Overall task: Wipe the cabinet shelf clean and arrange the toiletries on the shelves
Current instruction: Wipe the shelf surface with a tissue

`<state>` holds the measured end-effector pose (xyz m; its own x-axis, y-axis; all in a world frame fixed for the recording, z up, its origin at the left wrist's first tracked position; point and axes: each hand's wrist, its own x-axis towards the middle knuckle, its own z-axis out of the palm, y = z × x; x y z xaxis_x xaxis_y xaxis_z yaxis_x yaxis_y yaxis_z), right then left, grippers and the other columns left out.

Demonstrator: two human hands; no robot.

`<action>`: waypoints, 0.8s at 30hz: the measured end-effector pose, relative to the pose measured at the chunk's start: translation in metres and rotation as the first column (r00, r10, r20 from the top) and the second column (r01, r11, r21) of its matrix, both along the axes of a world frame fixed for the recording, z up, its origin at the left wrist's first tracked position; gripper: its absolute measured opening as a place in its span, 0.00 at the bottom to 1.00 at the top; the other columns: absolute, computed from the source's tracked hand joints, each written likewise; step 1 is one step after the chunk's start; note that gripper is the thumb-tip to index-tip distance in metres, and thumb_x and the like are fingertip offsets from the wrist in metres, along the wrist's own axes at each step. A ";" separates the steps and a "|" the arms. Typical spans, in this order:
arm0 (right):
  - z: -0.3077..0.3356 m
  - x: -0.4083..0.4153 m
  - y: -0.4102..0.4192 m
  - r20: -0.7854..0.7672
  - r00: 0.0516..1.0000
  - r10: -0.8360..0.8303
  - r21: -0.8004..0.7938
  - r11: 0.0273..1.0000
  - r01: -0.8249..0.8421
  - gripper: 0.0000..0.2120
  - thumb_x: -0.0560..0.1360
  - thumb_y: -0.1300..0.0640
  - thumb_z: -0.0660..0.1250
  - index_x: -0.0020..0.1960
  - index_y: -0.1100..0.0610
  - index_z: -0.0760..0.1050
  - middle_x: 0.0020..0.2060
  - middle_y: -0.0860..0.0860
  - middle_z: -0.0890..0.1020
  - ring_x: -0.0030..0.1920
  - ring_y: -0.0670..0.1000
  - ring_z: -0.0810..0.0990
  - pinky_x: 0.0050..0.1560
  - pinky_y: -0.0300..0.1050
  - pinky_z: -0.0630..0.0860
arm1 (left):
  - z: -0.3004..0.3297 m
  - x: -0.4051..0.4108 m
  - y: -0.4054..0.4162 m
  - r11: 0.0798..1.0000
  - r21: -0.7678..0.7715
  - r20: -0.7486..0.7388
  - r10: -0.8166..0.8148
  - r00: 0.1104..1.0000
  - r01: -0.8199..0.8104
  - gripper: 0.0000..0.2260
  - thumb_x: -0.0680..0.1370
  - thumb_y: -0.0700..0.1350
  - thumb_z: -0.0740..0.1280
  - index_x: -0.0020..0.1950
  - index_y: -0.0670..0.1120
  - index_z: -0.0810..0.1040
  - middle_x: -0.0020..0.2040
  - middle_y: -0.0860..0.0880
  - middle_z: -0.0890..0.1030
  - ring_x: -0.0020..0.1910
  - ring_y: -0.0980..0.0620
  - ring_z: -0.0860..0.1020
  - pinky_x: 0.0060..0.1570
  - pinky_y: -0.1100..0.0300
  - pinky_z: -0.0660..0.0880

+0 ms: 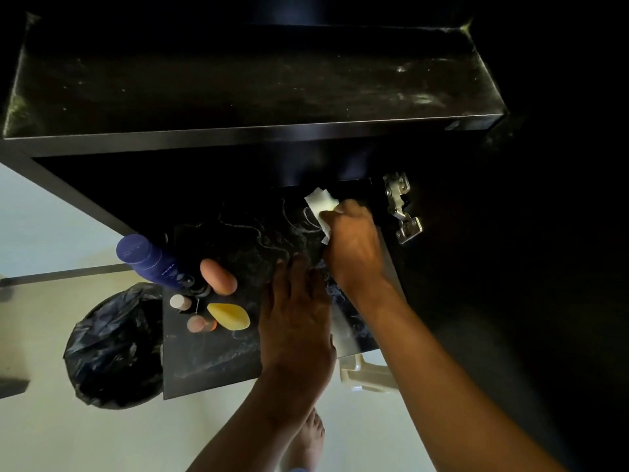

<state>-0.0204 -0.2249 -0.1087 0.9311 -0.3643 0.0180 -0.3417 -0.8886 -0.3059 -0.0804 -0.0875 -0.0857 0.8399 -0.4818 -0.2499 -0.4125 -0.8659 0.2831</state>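
Note:
A black cabinet has a dusty upper shelf [238, 83] and a stained lower shelf [211, 356]. My right hand [354, 243] presses a folded white tissue [321, 204] onto the lower shelf near its back right corner. My left hand [296, 321] lies flat on the same shelf, fingers spread, holding nothing. On the shelf's left side stand a blue spray can [146, 260], a peach oval bottle [218, 276], a yellow makeup sponge [229, 316] and two small pink-capped bottles [180, 302] [196, 324].
A bin lined with a black bag [112, 345] stands on the pale floor left of the shelf. A metal door hinge [401, 206] sits at the right wall. A white plastic stool [367, 373] and my bare foot [308, 441] are below.

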 end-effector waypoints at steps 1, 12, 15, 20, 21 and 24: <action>0.001 0.002 0.003 -0.005 1.000 0.024 0.017 1.000 -0.024 0.13 0.74 0.68 0.70 0.56 0.56 0.82 0.57 0.53 0.78 0.58 0.55 0.76 0.56 0.48 0.78 | 0.001 0.002 0.000 1.000 0.003 -0.015 0.012 1.000 -0.012 0.48 0.68 0.50 0.81 0.82 0.44 0.59 0.82 0.42 0.61 0.81 0.38 0.59 0.78 0.45 0.64; -0.002 -0.012 -0.015 0.047 0.977 -0.206 -0.021 0.978 0.207 0.14 0.71 0.70 0.72 0.54 0.58 0.84 0.53 0.58 0.81 0.53 0.57 0.80 0.49 0.49 0.81 | 0.006 0.010 0.001 0.997 0.075 -0.063 0.028 0.998 -0.023 0.50 0.76 0.57 0.75 0.84 0.40 0.45 0.84 0.39 0.48 0.82 0.38 0.53 0.79 0.46 0.60; 0.000 0.016 -0.014 0.058 0.984 -0.167 0.011 0.986 0.167 0.13 0.76 0.66 0.68 0.58 0.57 0.82 0.56 0.56 0.80 0.53 0.51 0.75 0.51 0.43 0.74 | 0.006 0.010 0.002 0.998 0.057 -0.069 0.021 0.997 -0.017 0.51 0.76 0.57 0.74 0.84 0.40 0.43 0.84 0.38 0.48 0.83 0.38 0.52 0.80 0.46 0.59; 0.004 -0.016 0.013 0.019 0.989 0.144 0.050 0.988 -0.145 0.13 0.74 0.67 0.67 0.56 0.59 0.84 0.57 0.56 0.81 0.60 0.55 0.76 0.60 0.49 0.75 | 0.003 0.009 0.006 1.000 0.008 -0.066 0.019 0.998 -0.019 0.52 0.77 0.59 0.73 0.84 0.44 0.39 0.85 0.41 0.46 0.84 0.40 0.50 0.81 0.49 0.58; 0.006 -0.028 0.016 0.006 0.994 0.114 0.047 0.992 -0.114 0.13 0.75 0.67 0.68 0.57 0.59 0.83 0.58 0.55 0.81 0.60 0.55 0.76 0.60 0.48 0.75 | 0.002 0.010 0.006 1.000 0.007 -0.067 0.018 0.998 -0.018 0.52 0.77 0.60 0.73 0.84 0.44 0.39 0.85 0.42 0.46 0.84 0.40 0.50 0.81 0.49 0.58; 0.004 -0.036 0.008 -0.054 0.996 -0.074 -0.034 0.997 0.072 0.18 0.74 0.65 0.71 0.63 0.58 0.79 0.62 0.55 0.79 0.63 0.56 0.75 0.61 0.46 0.76 | 0.001 0.011 0.004 0.999 0.029 -0.069 0.015 0.998 -0.013 0.52 0.76 0.59 0.74 0.84 0.42 0.41 0.84 0.40 0.48 0.83 0.39 0.51 0.79 0.49 0.63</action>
